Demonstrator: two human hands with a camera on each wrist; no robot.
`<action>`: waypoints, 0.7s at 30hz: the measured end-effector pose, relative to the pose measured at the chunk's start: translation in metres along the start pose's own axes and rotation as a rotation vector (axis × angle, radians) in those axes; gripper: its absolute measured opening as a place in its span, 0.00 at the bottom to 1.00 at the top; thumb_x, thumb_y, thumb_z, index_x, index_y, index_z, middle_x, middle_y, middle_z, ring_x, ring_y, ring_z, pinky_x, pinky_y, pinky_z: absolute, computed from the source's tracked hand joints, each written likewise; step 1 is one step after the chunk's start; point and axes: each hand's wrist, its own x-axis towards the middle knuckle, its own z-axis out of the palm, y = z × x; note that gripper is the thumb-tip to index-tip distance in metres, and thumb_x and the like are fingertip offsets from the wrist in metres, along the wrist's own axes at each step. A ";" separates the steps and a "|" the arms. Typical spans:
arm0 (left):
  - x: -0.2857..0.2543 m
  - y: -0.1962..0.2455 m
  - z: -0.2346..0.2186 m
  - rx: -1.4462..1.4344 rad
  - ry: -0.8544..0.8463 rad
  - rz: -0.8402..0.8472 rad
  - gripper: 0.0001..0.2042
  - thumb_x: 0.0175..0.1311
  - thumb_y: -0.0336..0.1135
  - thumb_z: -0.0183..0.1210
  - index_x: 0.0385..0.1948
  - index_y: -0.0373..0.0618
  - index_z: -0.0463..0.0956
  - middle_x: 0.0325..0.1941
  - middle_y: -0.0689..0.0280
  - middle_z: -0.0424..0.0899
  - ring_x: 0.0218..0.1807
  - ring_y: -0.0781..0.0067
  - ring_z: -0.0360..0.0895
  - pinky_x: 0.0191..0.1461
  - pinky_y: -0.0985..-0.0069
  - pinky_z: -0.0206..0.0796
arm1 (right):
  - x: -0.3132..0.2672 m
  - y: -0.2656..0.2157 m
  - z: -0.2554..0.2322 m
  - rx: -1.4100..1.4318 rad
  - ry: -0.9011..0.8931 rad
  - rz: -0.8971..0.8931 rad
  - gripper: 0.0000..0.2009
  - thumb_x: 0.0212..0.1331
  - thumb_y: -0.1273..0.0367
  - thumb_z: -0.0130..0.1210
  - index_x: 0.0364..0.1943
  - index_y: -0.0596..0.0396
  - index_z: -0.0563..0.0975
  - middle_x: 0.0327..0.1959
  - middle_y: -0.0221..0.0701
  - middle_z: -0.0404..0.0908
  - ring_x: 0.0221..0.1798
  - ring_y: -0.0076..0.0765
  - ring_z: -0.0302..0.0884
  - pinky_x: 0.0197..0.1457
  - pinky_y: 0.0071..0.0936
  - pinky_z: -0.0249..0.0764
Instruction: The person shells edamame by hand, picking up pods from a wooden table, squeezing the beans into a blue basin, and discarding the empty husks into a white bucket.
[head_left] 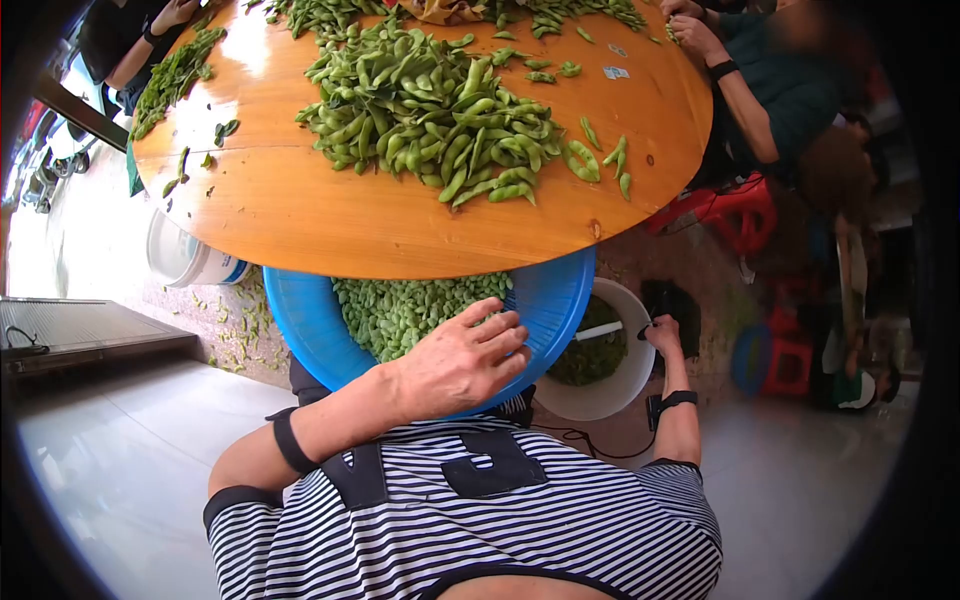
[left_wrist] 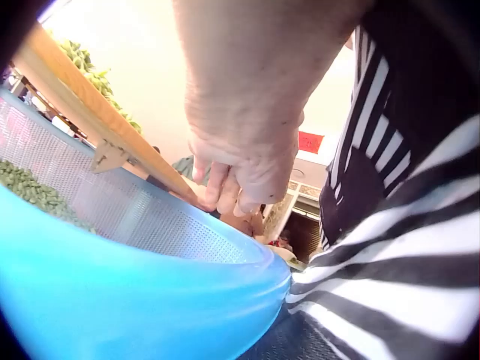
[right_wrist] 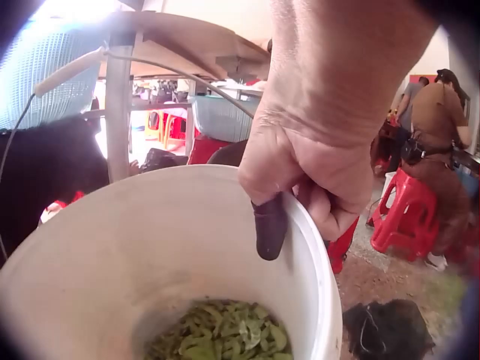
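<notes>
My left hand (head_left: 462,358) hangs across the near right side of a blue basin (head_left: 300,330), fingers loosely bent and nothing visible in them. Inside the basin lie many shelled green soybeans (head_left: 385,312). In the left wrist view the fingertips of that hand (left_wrist: 244,169) hang above the basin's rim. Low on the right, my right hand (right_wrist: 315,176) grips the rim of a white bucket (right_wrist: 112,217), its thumb, in a black cover (right_wrist: 270,229), inside the wall. Green pods (right_wrist: 221,330) lie at the bucket's bottom.
A round wooden table (head_left: 300,225) overhangs the basin and bears a large heap of soybean pods (head_left: 420,110). Other people's hands (head_left: 695,35) work at its far sides. A second white bucket (head_left: 185,255) stands at left, and a red stool (head_left: 740,215) at right.
</notes>
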 end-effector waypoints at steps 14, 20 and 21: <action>-0.024 -0.003 0.008 -0.113 0.044 -0.202 0.15 0.47 0.24 0.60 0.40 0.39 0.74 0.41 0.60 0.79 0.47 0.62 0.77 0.59 0.62 0.66 | -0.001 -0.020 0.099 0.465 0.187 0.244 0.17 0.46 0.67 0.56 0.38 0.67 0.80 0.30 0.45 0.83 0.33 0.47 0.83 0.36 0.41 0.74; -0.032 -0.003 0.011 -0.099 0.037 -0.226 0.16 0.45 0.25 0.60 0.40 0.39 0.74 0.40 0.60 0.79 0.45 0.63 0.77 0.57 0.63 0.68 | -0.054 -0.009 0.257 1.063 -0.094 0.789 0.10 0.55 0.70 0.53 0.33 0.67 0.79 0.28 0.36 0.78 0.19 0.35 0.72 0.22 0.30 0.67; -0.033 -0.004 0.010 -0.099 0.038 -0.227 0.16 0.45 0.25 0.61 0.40 0.39 0.74 0.40 0.60 0.79 0.44 0.63 0.77 0.57 0.64 0.68 | -0.064 -0.008 0.264 1.068 -0.092 0.794 0.10 0.55 0.70 0.53 0.33 0.67 0.79 0.28 0.36 0.78 0.19 0.35 0.72 0.22 0.30 0.67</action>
